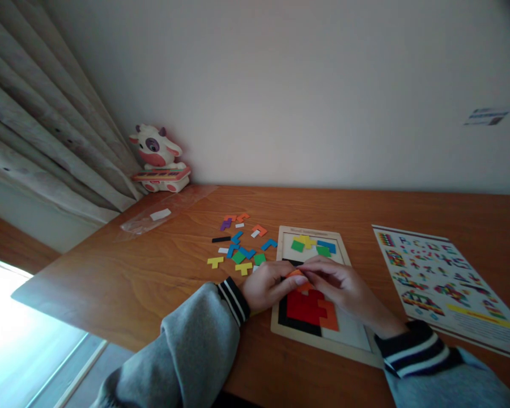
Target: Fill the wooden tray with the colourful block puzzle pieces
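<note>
A wooden puzzle board [276,328] lies in front of me, with both hands over its middle. My left hand [266,286] is closed, thumb and fingers pinching an orange puzzle piece [302,285]. My right hand [344,283] reaches it from the other side, its bent fingertips on the same piece and partly hiding it. Below them, red pieces [306,307] sit in the tray beside black ones and another orange piece [330,317]. Yellow, green and blue pieces [326,246] lie in the board's upper end.
Several loose coloured pieces [238,256] are scattered left of the board. A printed pattern sheet [442,272] lies on the right. At the back left stand a toy cow with a keyboard [161,161] and a clear plastic bag [147,222]. The wooden table [153,289] meets the wall behind.
</note>
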